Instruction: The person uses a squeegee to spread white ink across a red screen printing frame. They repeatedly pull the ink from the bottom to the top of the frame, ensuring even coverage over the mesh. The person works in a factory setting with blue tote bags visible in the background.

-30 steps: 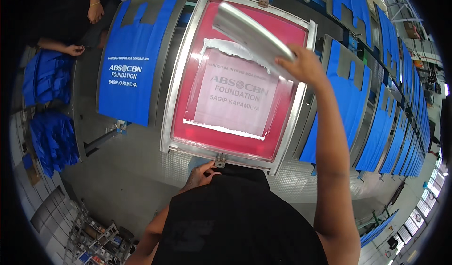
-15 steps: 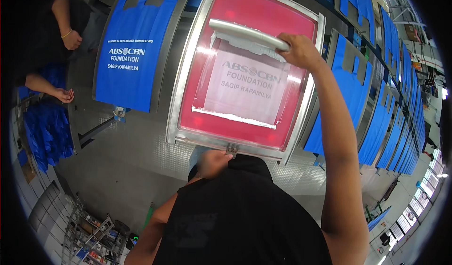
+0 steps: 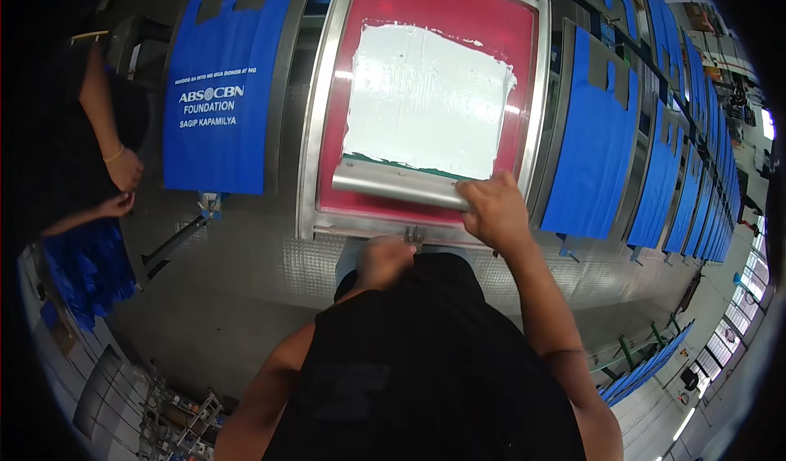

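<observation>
My right hand is wrapped round the right end of a squeegee with a silver metal handle and a green blade edge. The squeegee lies across the near part of a red printing screen. A broad coat of white ink covers the mesh just beyond the blade and hides the design beneath. My left hand, partly blurred, has its fingers closed at a small metal clamp in the middle of the near edge of the screen's metal frame.
A blue fabric piece with a white print lies on the board to the left. Unprinted blue pieces line a long row of boards on the right. At far left, another person's hands are near a pile of blue fabric.
My right hand has pulled the squeegee from the far part of the screen toward me. White ink now covers the mesh where the lettering showed. My left hand stays at the clamp.
</observation>
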Motion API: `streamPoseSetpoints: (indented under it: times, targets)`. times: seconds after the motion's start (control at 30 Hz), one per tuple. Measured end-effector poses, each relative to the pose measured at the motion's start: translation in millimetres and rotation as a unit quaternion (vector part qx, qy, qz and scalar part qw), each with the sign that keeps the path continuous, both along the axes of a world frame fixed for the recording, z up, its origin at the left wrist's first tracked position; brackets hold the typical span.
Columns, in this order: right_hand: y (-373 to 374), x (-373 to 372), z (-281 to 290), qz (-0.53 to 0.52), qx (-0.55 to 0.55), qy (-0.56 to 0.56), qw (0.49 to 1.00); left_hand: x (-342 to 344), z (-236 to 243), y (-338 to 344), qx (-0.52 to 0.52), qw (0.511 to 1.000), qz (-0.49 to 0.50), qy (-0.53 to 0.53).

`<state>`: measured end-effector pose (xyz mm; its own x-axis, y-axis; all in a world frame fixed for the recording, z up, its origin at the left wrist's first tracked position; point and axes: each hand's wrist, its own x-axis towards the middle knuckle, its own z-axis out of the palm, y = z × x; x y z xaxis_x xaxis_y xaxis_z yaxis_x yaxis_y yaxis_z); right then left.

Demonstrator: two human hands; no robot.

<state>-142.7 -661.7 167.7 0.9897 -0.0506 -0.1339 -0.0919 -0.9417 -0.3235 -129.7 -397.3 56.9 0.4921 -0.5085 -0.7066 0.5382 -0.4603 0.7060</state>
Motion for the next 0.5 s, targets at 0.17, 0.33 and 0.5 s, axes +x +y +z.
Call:
streamPoseSetpoints:
  times: [0.17, 0.33, 0.5]
  targets:
    - [-65, 76, 24, -0.02, -0.058, -0.024, 0.998, -12, 0, 6, -0.007, 0.996, 0.07, 0.057]
    - [-123, 142, -13, 0.001, -0.064, -0.091, 0.994, -36, -34, 25, -0.019, 0.983, 0.138, 0.119]
    - [-91, 103, -68, 0.019, -0.049, -0.131, 0.99, -32, -43, 36, -0.139, 0.986, 0.076, 0.052]
